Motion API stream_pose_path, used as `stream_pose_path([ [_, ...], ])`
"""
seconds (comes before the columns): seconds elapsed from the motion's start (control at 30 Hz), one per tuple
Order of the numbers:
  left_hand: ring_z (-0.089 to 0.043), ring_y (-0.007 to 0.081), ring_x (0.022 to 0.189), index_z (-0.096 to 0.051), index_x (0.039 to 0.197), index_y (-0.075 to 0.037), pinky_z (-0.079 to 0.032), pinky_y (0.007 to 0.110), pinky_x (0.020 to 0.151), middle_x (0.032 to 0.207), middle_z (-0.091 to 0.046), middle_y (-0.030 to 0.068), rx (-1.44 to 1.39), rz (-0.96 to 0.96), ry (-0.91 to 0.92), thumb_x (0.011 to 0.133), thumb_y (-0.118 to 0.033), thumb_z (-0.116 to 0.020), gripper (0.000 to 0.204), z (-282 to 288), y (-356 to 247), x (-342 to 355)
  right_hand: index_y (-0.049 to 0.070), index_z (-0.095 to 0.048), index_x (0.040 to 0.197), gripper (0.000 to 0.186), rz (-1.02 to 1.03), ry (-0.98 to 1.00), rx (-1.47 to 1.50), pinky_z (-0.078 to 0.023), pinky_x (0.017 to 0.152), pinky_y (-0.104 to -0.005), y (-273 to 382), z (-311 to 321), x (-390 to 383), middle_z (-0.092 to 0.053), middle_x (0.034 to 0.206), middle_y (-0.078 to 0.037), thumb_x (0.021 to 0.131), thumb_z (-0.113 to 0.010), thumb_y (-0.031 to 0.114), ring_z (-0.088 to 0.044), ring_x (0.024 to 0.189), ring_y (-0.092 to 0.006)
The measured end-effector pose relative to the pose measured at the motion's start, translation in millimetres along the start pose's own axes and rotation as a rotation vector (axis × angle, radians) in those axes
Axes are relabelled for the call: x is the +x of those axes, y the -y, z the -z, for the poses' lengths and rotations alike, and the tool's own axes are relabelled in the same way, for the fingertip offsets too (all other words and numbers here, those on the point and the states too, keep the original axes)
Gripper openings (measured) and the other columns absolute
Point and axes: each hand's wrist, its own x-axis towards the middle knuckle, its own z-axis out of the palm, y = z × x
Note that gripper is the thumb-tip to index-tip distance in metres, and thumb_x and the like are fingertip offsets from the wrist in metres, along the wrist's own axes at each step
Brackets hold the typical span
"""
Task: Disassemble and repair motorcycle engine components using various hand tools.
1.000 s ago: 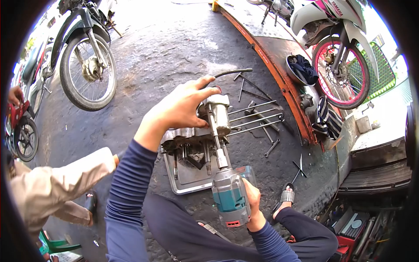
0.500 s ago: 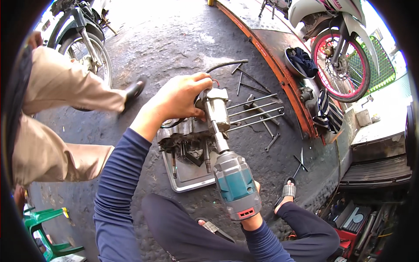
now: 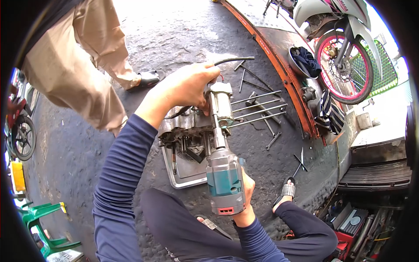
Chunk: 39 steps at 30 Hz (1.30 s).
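Note:
My right hand (image 3: 248, 195) is wrapped round the grip of a teal and grey cordless impact wrench (image 3: 224, 181). A long silver socket (image 3: 219, 137) runs from its nose up to a metal engine block (image 3: 174, 129). The socket's tip lies against the side of a silver cylindrical motor (image 3: 224, 109) on the block; what it seats on is hidden. With thumb and fingers, my left hand (image 3: 185, 87) grips the motor's far end, beside a black cable (image 3: 235, 59). Long studs stick out to the right of the block, which rests partly over a shallow tray (image 3: 185, 182).
Wrenches and rods, including a spanner (image 3: 274, 140), lie on the dark floor to the right. An orange rail (image 3: 279, 61) passes beyond them, near a motorcycle's pink-rimmed wheel (image 3: 345, 67). A person in tan trousers (image 3: 74, 70) stands at left. Green stools (image 3: 43, 218) and a red toolbox (image 3: 347, 238) flank me.
The impact wrench has swung slightly left and now stands straighter, its socket still at the motor. The person in tan trousers has stepped further into view. My left hand keeps its grip.

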Motion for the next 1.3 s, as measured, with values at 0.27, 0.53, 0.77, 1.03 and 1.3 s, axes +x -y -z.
stream_pose_path([
  [0.27, -0.065, 0.0402, 0.107, -0.059, 0.105, 0.0, -0.054, 0.046, 0.091, 0.109, -0.064, 0.0161, -0.02, -0.001, -0.015, 0.055, -0.014, -0.097, 0.064, -0.8, 0.3, -2.4, -0.001, -0.069, 0.122, 0.041, -0.033, 0.014, 0.001, -0.064, 0.076, -0.0349, -2.1, -1.4, 0.6, -0.079, 0.105, -0.011, 0.084, -0.08, 0.008, -0.079, 0.086, -0.0239],
  [0.53, -0.062, 0.0399, 0.12, -0.061, 0.122, 0.0, -0.052, 0.045, 0.101, 0.126, -0.063, 0.018, -0.058, 0.063, 0.041, 0.057, -0.012, -0.096, 0.074, 1.6, -3.4, -5.9, -0.002, -0.068, 0.124, 0.048, 0.018, 0.027, -0.002, -0.063, 0.075, -0.0347, 3.4, 5.8, 4.9, -0.078, 0.103, -0.014, 0.08, -0.084, 0.01, -0.079, 0.084, -0.0265],
  [0.77, -0.041, 0.0402, 0.148, -0.068, 0.133, -0.012, -0.036, 0.055, 0.121, 0.158, -0.049, 0.015, 0.375, -0.103, -0.245, 0.077, -0.005, -0.081, 0.058, -18.3, -40.3, -69.1, -0.005, -0.067, 0.123, 0.051, 0.162, -0.01, -0.018, -0.06, 0.069, -0.0358, -13.4, 4.4, 9.1, -0.075, 0.096, -0.015, 0.078, -0.083, 0.01, -0.075, 0.077, -0.0287],
  [1.03, -0.045, 0.0426, 0.145, -0.069, 0.136, -0.018, -0.037, 0.058, 0.118, 0.155, -0.053, 0.017, 0.357, -0.258, -0.335, 0.082, -0.031, -0.084, 0.058, -32.6, -83.8, -73.4, -0.004, -0.067, 0.113, 0.044, 0.22, -0.15, 0.009, -0.055, 0.06, -0.0372, -32.2, 19.1, -32.9, -0.069, 0.083, -0.012, 0.076, -0.083, 0.014, -0.068, 0.065, -0.0284],
  [1.3, -0.047, 0.0453, 0.141, -0.041, 0.159, -0.009, -0.036, 0.05, 0.121, 0.154, -0.049, 0.0236, 0.185, 0.116, 0.045, 0.055, -0.044, -0.097, 0.123, -17.2, -59.7, -15.5, -0.002, -0.069, 0.112, 0.044, -0.023, -0.087, 0.121, -0.06, 0.068, -0.0362, -65.7, 20.2, -54.0, -0.073, 0.092, -0.012, 0.078, -0.085, 0.021, -0.076, 0.076, -0.0288],
])
